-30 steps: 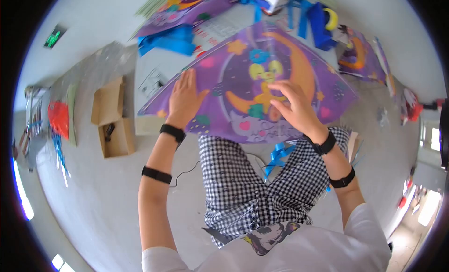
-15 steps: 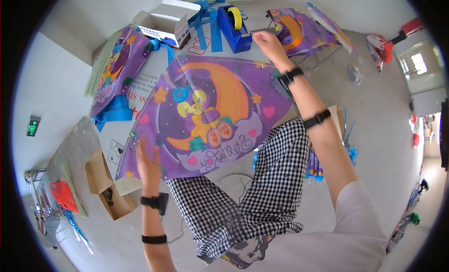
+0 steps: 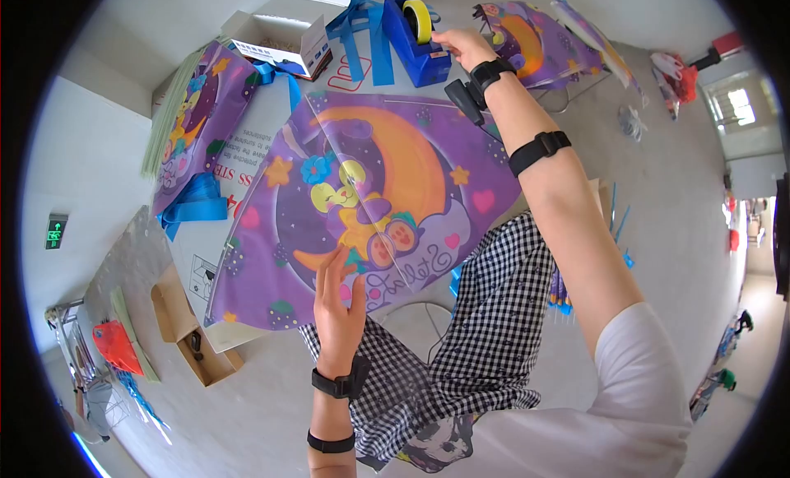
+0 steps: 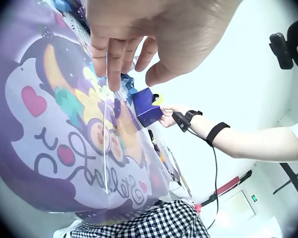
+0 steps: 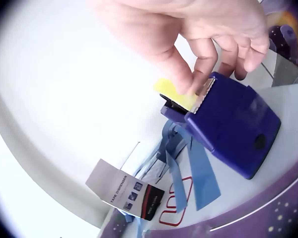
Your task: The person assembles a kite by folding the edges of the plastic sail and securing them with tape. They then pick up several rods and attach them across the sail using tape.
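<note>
A purple kite sheet [image 3: 271,223] printed with a moon and a rabbit lies over the table edge and the person's lap, a thin rod along its middle. The left hand [image 3: 339,322] is over its lower part, fingers extended; in the left wrist view the left hand [image 4: 154,39] has loosely bent fingers and holds nothing. At the blue tape dispenser [image 3: 420,62], the right hand [image 3: 467,48] reaches the front. In the right wrist view, thumb and forefinger of the right hand [image 5: 203,39] pinch the tape end at the cutter of the dispenser [image 5: 233,124].
An opened white box [image 3: 284,46] and blue ribbons [image 3: 374,54] stand at the table's back. Another printed sheet [image 3: 206,108] with thin sticks lies left, more sheets [image 3: 535,46] right. A cardboard box [image 3: 202,350] is on the floor.
The right hand has gone from the kite to the tape dispenser and now pinches the tape. The left hand has moved right, from the kite's left side toward its lower middle.
</note>
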Available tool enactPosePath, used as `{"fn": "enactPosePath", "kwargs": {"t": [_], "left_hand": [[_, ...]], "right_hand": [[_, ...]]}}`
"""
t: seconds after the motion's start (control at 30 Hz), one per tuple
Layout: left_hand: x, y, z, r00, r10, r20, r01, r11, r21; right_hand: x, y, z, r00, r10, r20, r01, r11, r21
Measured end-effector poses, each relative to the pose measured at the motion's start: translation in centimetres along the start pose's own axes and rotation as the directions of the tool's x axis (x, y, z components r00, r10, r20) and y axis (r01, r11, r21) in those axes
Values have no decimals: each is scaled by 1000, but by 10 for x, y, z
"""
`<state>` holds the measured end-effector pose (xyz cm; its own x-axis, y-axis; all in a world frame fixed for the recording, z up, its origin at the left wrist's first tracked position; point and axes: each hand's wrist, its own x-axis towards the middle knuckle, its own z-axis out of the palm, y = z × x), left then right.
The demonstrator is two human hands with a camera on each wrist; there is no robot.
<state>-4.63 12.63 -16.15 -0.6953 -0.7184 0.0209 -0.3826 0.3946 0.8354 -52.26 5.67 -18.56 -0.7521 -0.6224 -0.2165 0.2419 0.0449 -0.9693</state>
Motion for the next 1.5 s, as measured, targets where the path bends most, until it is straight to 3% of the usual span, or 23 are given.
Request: {"fn": "enactPosePath", "kwargs": {"t": [0.03, 0.13, 0.27, 0.37, 0.57, 0.73, 0.8, 0.87, 0.9, 0.97, 1.03, 1.1, 1.17, 1.23, 1.3, 1.43, 1.5], "left_hand": [[2, 0, -1, 1000, 15, -1, -15, 1000, 18], [0, 2, -3, 1000, 11, -13, -11, 1000, 17], [-4, 2, -2, 1000, 8, -15, -8, 999, 33], [-6, 4, 2, 1000, -12, -8, 12, 1000, 22], [-6, 6, 3, 1000, 24, -13, -24, 999, 45], [-3, 10, -7, 999, 31, -37, -30, 999, 36], [-2, 8, -12, 997, 21, -77, -21, 1000, 1], [-2, 6, -24, 993, 3, -115, -3, 1000, -2], [-3, 1, -32, 989, -18, -145, 18, 1000, -1], [-4, -27, -49, 971, -25, -236, 48, 995, 92], [-2, -46, -71, 953, -65, -297, 124, 975, 184], [4, -80, -87, 938, -8, -348, 137, 927, 349], [15, -110, -95, 921, 33, -389, 150, 891, 429], [25, -137, -102, 902, 40, -431, 171, 882, 438], [34, -159, -102, 861, 11, -508, 207, 906, 369], [46, -176, -92, 839, -13, -544, 184, 947, 261], [46, -180, -90, 818, -29, -574, 183, 960, 213]], "right_hand": [[-3, -3, 3, 1000, 14, -18, -14, 1000, 24], [-29, -10, 7, 989, -112, -98, 77, 949, -306], [-56, -10, -1, 985, 102, -138, -136, 954, -267], [-34, 22, -20, 979, 74, -191, -147, 902, -406], [-53, 22, -10, 985, 69, -157, -112, 953, -280], [-40, 45, -6, 963, 100, -249, -149, 971, -186], [-39, 67, -22, 976, 152, -157, -174, 975, -139], [-45, 83, -15, 977, 128, -171, -153, 977, -145], [-69, 80, 7, 961, 89, -262, -144, 970, -198], [-120, 63, 53, 992, -90, -91, 60, 956, -288], [-158, 64, 100, 946, -187, 266, 236, 958, -162], [-198, 56, 150, 862, -148, 484, 304, 916, -262], [-218, 72, 201, 803, -130, 582, 275, 947, -168], [-237, 82, 247, 792, -20, 610, 186, 960, -209], [-244, 102, 281, 776, -14, 631, 200, 954, -225], [-245, 122, 316, 804, 191, 562, 39, 927, -372], [-247, 130, 323, 821, 184, 541, 63, 912, -405]]}}
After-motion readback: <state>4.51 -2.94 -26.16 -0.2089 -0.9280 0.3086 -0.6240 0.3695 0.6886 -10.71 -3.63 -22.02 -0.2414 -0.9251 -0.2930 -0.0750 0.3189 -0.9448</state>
